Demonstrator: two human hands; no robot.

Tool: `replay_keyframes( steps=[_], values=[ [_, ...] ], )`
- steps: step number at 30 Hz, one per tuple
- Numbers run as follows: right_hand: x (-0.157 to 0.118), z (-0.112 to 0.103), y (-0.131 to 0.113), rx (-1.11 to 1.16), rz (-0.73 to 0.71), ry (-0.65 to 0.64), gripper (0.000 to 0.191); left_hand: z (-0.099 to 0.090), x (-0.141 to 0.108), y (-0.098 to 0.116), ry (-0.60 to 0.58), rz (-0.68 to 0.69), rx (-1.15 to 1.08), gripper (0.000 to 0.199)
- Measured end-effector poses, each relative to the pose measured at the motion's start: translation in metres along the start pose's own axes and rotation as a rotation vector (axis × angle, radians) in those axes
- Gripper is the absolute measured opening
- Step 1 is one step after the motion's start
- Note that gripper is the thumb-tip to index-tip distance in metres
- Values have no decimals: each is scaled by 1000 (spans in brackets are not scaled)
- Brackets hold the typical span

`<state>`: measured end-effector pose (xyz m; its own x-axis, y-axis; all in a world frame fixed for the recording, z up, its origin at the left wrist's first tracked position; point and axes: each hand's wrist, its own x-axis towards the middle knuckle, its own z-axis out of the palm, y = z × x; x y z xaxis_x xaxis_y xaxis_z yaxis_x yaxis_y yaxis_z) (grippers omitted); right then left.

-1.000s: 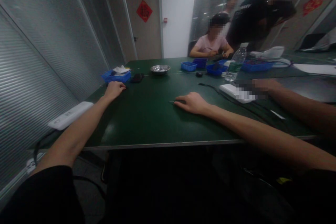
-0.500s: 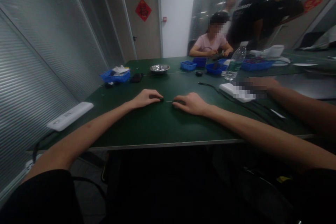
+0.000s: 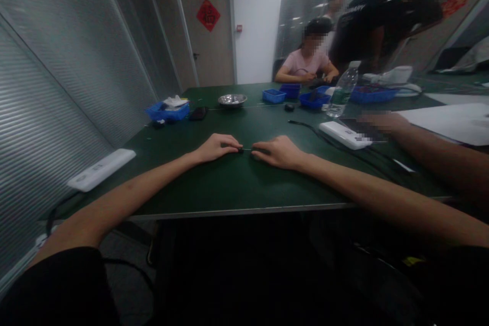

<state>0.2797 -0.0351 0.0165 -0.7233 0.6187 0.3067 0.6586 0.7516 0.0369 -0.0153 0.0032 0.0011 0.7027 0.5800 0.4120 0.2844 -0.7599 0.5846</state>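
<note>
My left hand (image 3: 217, 148), low over the green table (image 3: 214, 183), pinches a small black piece (image 3: 240, 150) between thumb and fingertips. Opposite it, my right hand (image 3: 280, 153) is closed with thumb and forefinger around the end of a thin pale rod (image 3: 247, 150). The rod points left and its tip reaches the black piece; whether it goes into the piece is too small to tell. The fingers of both hands are only a short gap apart. Any handle of the rod is hidden in my right hand.
A steel bowl (image 3: 233, 101), a blue basket (image 3: 168, 110) and a dark phone-like object (image 3: 199, 113) lie beyond my hands. White power strips (image 3: 101, 169) flank me. At right are a bottle (image 3: 344, 89), cables, blue trays (image 3: 274, 95) and another person's arm (image 3: 431, 142). More people are behind the table.
My left hand has moved slightly right, bringing the black piece to the rod's tip. The right hand stays nearly in place. White sheets now show by the other person's arm.
</note>
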Motion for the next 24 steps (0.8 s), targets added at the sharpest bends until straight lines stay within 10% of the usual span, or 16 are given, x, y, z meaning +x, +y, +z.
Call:
replay_keyframes(
  steps=[24],
  values=[
    [4, 0, -12, 17, -75, -9, 46, 10, 3, 6, -57, -19, -144, 28]
  ],
)
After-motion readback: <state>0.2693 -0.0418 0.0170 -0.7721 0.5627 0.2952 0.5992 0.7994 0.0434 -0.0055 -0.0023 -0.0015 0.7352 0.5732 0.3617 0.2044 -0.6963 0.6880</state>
